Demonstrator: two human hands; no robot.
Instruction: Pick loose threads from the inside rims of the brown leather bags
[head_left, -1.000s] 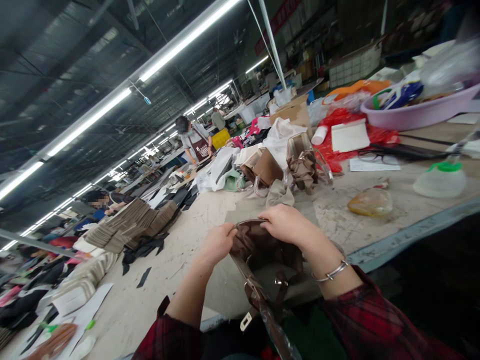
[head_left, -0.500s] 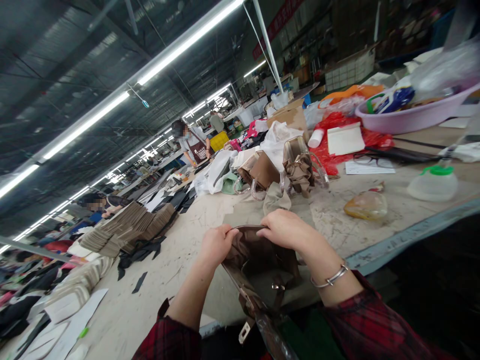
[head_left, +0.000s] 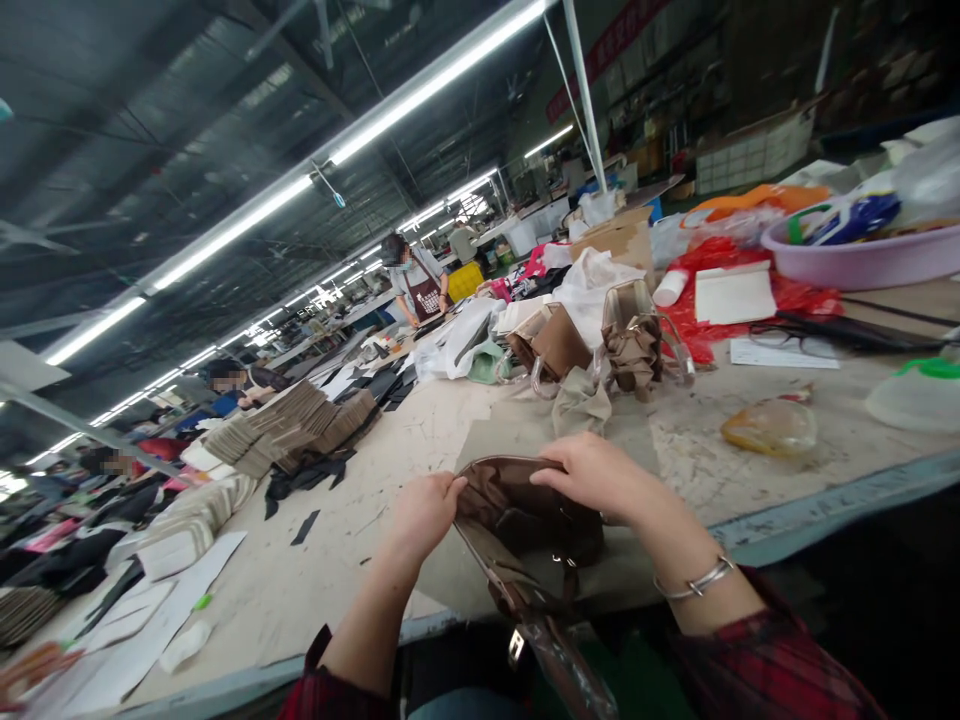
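We see left hand (head_left: 424, 515) and right hand (head_left: 592, 470) pinching the rim of a brown bag (head_left: 514, 505) — mouth spread between and below the fingers. Nearer us, strap (head_left: 566, 665) and metal clasp (head_left: 516, 645) look already attached — what remains, we cannot tell.

The tilted head camera looks forward and down over the nearby left hand (head_left: 422, 515) and right hand (head_left: 596, 475)

Where our view fails
Below our fingers (head_left: 454, 488), shadow hides the depths of the brown bag (head_left: 517, 500), and its handle (head_left: 564, 662) leaves the frame. Far to their right, the edge cuts the purple basin (head_left: 855, 264) and green-capped bottle (head_left: 915, 398); well above them, we find the lettering on the red banner (head_left: 613, 44) too small to read.
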